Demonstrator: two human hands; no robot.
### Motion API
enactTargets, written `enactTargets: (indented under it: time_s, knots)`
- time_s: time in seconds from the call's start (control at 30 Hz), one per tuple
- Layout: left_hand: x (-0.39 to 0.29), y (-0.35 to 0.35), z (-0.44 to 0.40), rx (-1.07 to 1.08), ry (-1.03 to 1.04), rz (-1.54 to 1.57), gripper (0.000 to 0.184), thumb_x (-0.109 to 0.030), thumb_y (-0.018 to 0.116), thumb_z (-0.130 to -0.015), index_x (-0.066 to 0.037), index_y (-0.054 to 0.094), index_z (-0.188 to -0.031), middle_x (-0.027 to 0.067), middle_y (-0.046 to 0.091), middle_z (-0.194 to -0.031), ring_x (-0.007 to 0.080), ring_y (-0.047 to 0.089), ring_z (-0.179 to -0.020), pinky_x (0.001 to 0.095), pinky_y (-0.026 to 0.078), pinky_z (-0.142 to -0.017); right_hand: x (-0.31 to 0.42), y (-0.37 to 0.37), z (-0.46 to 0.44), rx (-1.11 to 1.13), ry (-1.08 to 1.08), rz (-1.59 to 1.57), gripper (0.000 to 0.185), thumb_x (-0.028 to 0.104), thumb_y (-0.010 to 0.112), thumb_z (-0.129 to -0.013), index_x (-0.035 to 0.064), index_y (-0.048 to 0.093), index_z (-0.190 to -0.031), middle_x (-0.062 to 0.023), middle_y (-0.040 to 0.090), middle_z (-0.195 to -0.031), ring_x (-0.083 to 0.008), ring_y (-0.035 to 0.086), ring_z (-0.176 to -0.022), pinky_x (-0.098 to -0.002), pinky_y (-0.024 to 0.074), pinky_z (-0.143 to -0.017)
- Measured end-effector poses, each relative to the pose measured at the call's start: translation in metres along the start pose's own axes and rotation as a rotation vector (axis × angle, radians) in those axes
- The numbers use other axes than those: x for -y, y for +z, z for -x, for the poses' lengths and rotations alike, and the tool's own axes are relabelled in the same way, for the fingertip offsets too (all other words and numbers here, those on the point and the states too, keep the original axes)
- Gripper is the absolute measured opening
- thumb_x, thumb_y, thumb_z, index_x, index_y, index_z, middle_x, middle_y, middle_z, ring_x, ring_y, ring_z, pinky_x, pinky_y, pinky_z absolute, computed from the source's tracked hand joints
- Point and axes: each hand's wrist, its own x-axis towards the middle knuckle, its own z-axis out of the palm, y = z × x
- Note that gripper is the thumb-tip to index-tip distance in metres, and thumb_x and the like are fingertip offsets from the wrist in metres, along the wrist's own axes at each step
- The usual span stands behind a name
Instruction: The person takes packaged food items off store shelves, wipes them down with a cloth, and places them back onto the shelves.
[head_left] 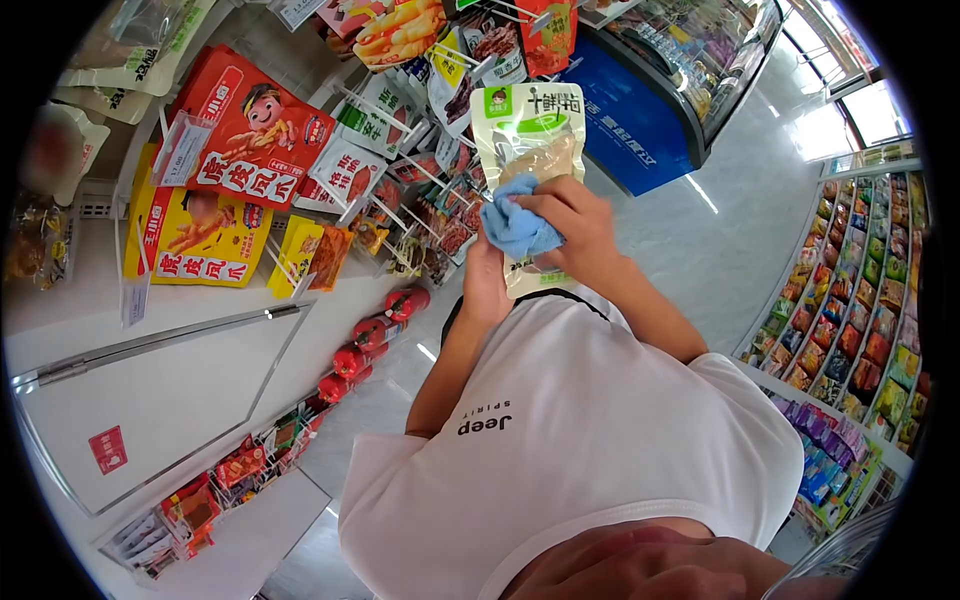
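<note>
In the head view, my left hand (486, 283) grips a sealed snack pouch (535, 118) low on its left edge, its fingers partly hidden behind the pouch. The pouch is pale cream and green with a clear window showing light brown food, and it stands upright before my chest. My right hand (575, 222) is closed around a crumpled light blue cloth (520, 228), which presses against the front of the pouch. The cloth covers the middle of the pouch.
Hanging snack bags, including a red bag (250, 125) and a yellow bag (200, 235), fill hooks at left. Red canisters (365, 335) stand below. A blue-sided display case (640, 120) is beyond my hands. Packed snack shelves (850, 290) stand across the grey floor (690, 240).
</note>
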Motion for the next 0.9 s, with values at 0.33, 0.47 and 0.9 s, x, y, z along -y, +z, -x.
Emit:
enactTargets:
  time_s: [0.33,0.47,0.9]
  knots:
    - [-0.025,0.017,-0.013,0.119,0.135,0.080,0.057,-0.044,0.026,-0.107,-0.015,0.028,-0.156,0.0144,0.042,-0.151,0.0299,0.046,-0.136,0.0419,0.033,-0.117,0.012,-0.003,0.021,0.256,-0.174,-0.080,0.037,0.013,0.078,-0.064,0.0201,0.070,-0.100,0.0012,0.059,-0.092,-0.0218,0.065,-0.087,-0.0329,0.0537,-0.065]
    - [-0.018,0.005,-0.015,0.018,0.186,0.140,0.052,-0.022,0.035,-0.104,-0.013,0.024,-0.154,0.0168,0.038,-0.153,0.0428,0.042,-0.137,0.0552,0.035,-0.114,0.007,-0.004,0.028,0.339,-0.186,-0.069,0.034,0.014,0.077,-0.065,0.0202,0.070,-0.098,0.0010,0.059,-0.092,-0.0216,0.065,-0.086,-0.0336,0.0532,-0.063]
    - [-0.003,0.019,0.000,-0.102,0.165,0.036,0.060,-0.007,0.041,-0.099,-0.016,0.021,-0.155,0.0124,0.041,-0.148,0.0263,0.047,-0.134,0.0451,0.044,-0.110,0.003,-0.005,-0.001,0.022,0.100,-0.022,0.044,0.011,0.077,-0.062,0.0161,0.070,-0.106,-0.0044,0.060,-0.093,-0.0263,0.065,-0.086,-0.0372,0.0525,-0.066]
